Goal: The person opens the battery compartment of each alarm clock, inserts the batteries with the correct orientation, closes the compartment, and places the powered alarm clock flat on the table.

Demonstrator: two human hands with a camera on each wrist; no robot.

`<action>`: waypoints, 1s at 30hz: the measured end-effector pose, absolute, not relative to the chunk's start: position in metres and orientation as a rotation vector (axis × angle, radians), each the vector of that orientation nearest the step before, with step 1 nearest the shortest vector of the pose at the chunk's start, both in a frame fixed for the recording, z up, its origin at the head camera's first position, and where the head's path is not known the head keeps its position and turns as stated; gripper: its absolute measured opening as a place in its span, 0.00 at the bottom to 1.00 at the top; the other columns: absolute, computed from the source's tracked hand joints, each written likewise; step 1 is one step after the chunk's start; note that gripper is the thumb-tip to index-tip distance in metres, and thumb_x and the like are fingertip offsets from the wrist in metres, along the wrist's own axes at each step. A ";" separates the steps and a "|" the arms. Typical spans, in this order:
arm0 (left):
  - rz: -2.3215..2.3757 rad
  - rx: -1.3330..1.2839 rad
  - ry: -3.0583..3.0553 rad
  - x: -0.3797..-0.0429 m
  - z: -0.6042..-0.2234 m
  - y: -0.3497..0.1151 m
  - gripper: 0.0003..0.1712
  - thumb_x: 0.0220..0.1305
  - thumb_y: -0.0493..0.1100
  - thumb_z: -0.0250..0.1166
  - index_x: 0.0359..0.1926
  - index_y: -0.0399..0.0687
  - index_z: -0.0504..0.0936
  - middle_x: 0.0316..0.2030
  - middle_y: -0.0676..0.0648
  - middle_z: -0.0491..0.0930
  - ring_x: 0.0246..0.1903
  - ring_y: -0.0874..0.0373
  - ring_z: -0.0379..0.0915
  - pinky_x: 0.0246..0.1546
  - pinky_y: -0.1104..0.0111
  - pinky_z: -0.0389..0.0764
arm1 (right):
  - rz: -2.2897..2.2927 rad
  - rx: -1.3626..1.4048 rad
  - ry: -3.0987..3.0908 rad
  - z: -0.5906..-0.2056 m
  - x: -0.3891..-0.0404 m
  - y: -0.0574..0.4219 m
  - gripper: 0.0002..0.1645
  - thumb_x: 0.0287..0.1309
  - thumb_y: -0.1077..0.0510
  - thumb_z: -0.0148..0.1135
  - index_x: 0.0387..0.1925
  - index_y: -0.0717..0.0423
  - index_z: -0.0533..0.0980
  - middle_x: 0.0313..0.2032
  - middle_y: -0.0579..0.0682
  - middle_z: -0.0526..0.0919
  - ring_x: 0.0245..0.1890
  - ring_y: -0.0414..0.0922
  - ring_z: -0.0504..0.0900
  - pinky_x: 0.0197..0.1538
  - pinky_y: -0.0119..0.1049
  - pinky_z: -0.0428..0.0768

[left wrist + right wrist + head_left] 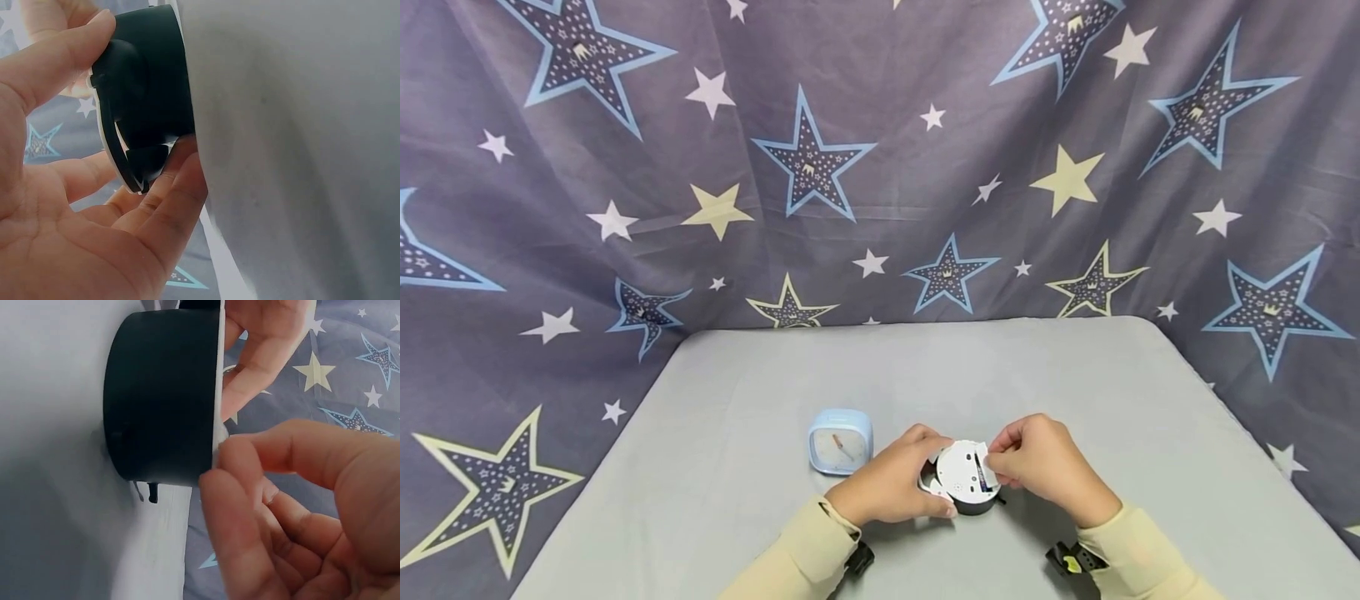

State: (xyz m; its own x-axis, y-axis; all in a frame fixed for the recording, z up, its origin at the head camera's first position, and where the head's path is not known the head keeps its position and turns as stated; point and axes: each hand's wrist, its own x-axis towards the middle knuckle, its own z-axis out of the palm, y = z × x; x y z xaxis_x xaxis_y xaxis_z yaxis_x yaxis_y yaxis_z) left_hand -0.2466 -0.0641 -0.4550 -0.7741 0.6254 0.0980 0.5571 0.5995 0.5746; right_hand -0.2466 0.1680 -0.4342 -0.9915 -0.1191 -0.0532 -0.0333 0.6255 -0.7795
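Note:
A round alarm clock [957, 473] with a black body and white back lies back side up on the grey table. My left hand [891, 477] grips it from the left, thumb near its front edge and fingers round the far side. In the left wrist view, the black side of the clock [156, 75] shows between thumb and fingers. On its back, a dark blue battery [981, 477] shows in the uncovered slot. My right hand [1045, 462] pinches a small white battery cover [988, 472] at the slot's right edge. In the right wrist view, the fingertips mostly hide the cover.
A light blue square clock [840, 442] stands just left of the left hand, facing me. The grey cloth-covered table [760, 383] reaches back to a star-patterned curtain [880, 150]. A short black peg [153, 492] sticks out from the round clock's side.

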 end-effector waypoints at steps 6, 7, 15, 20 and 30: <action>0.905 1.013 2.711 -0.247 -0.454 -0.064 0.47 0.41 0.55 0.77 0.65 0.52 0.69 0.53 0.52 0.69 0.48 0.64 0.69 0.51 0.73 0.71 | -1.244 -0.133 2.809 -0.432 -0.246 0.165 0.05 0.39 0.62 0.65 0.23 0.49 0.81 0.16 0.42 0.81 0.14 0.41 0.78 0.19 0.35 0.76; 0.903 1.018 2.711 -0.247 -0.455 -0.064 0.47 0.41 0.55 0.77 0.65 0.52 0.70 0.53 0.52 0.70 0.48 0.64 0.69 0.51 0.73 0.71 | -1.233 -0.132 2.814 -0.432 -0.245 0.165 0.05 0.38 0.62 0.64 0.22 0.48 0.81 0.16 0.42 0.81 0.15 0.40 0.78 0.19 0.35 0.76; 0.904 1.043 2.716 -0.248 -0.457 -0.064 0.47 0.41 0.55 0.77 0.64 0.54 0.70 0.53 0.52 0.70 0.47 0.64 0.69 0.49 0.73 0.71 | -1.219 -0.139 2.836 -0.432 -0.244 0.164 0.09 0.37 0.62 0.62 0.26 0.50 0.82 0.16 0.42 0.80 0.15 0.40 0.77 0.19 0.35 0.74; 0.897 1.043 2.719 -0.249 -0.458 -0.064 0.47 0.41 0.56 0.77 0.64 0.54 0.70 0.53 0.52 0.70 0.47 0.64 0.69 0.49 0.74 0.71 | -1.145 -0.182 2.875 -0.432 -0.242 0.162 0.10 0.35 0.62 0.62 0.25 0.51 0.83 0.15 0.41 0.79 0.15 0.38 0.77 0.19 0.34 0.73; 0.901 1.027 2.717 -0.249 -0.459 -0.064 0.48 0.41 0.57 0.77 0.65 0.53 0.69 0.53 0.53 0.69 0.47 0.63 0.70 0.50 0.73 0.71 | -1.003 -0.281 3.023 -0.432 -0.238 0.157 0.09 0.34 0.60 0.64 0.24 0.49 0.83 0.15 0.38 0.76 0.16 0.37 0.71 0.22 0.32 0.70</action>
State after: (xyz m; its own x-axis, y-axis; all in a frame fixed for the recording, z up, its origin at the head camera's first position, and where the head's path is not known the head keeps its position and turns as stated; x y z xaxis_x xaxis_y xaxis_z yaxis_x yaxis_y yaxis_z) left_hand -0.2489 -0.0643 -0.4595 -0.7675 0.6315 0.1101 0.5721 0.5975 0.5619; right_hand -0.2384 0.1569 -0.4321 -0.9830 -0.1484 0.1078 -0.1834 0.7879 -0.5879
